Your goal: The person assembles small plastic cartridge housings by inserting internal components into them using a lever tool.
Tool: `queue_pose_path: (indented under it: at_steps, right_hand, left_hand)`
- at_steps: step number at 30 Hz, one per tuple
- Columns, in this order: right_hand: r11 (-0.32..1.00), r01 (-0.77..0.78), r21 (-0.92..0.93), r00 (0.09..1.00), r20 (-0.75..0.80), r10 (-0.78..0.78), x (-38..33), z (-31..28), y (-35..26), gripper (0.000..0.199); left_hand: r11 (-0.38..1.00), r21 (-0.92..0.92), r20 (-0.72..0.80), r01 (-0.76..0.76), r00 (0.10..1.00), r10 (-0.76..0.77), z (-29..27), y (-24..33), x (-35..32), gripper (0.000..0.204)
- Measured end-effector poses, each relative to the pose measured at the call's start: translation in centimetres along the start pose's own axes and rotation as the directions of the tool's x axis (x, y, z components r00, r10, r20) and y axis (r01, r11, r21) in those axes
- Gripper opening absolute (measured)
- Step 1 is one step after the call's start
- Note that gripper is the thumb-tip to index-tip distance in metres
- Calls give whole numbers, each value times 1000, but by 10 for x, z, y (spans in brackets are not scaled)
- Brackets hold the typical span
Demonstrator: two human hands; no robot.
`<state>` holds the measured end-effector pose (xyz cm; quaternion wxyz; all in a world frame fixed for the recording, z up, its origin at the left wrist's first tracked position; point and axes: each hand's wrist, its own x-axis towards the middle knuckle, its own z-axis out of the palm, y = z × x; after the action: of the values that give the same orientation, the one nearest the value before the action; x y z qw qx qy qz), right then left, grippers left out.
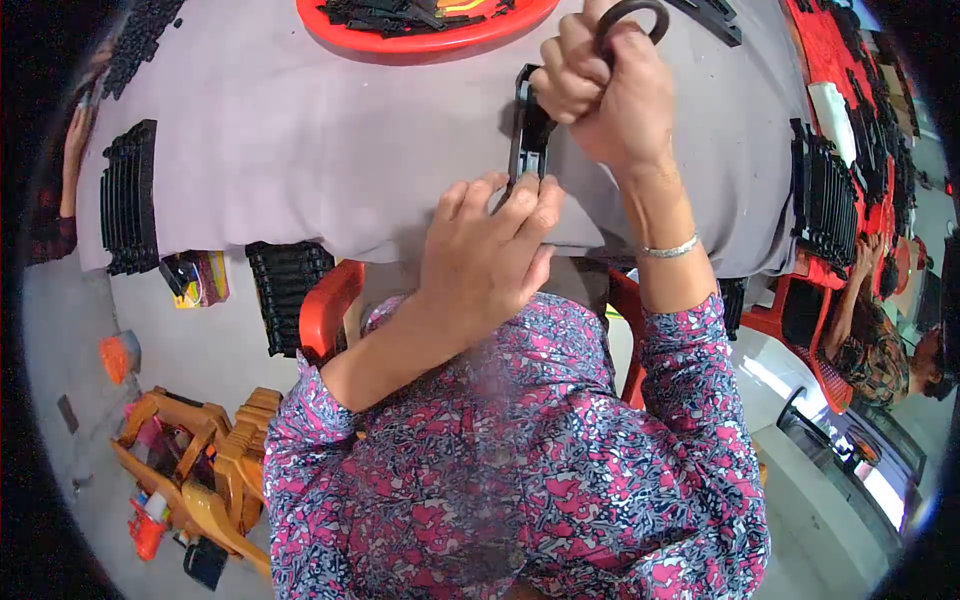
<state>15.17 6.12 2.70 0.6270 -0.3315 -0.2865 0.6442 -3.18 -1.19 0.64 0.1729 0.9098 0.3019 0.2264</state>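
Observation:
A long, narrow black plastic housing (519, 130) lies on the grey cloth in front of me, its length running away from me. A small silvery metal part shows inside it near my fingers. My left hand (487, 245) is closed on its near end, the fingertips bent down onto it. Above its far end, my right hand (625, 105) is a fist around a tool with a dark ring-shaped handle (660, 22), like a scissors loop. The tool's lower part is hidden by the fist and the housing, so its tip cannot be made out.
A red tray (430, 42) of black parts stands at the far edge. Stacked black strips (128, 198) lie at the left, more (828, 190) at the right. Another black housing (712, 20) lies far right. A person (875, 345) sits at the right beside a red cloth.

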Motion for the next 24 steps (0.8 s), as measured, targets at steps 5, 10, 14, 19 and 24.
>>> queue_pose_path:
  at_steps: [5,10,14,19,24]
  right_hand:
    - [1000,4,5,999,48,-4,3,-2,-14,50]
    - [999,-50,-3,997,57,50,5,3,-20,53]
    - [998,-70,7,997,27,69,6,3,-20,52]
    - [1000,-19,15,1000,-19,19,4,9,-17,46]
    - [997,-51,65,999,6,50,2,9,-15,44]
  left_hand:
    - [1000,-6,24,6,1000,-6,-1,-1,2,69]
    - [999,-45,22,5,1000,-4,0,-2,3,73]
    - [998,-55,22,8,1000,-6,-1,-1,4,73]
    - [999,-39,20,3,1000,-2,-1,-1,2,73]
    - [1000,-20,16,-4,1000,4,-1,-1,2,71]
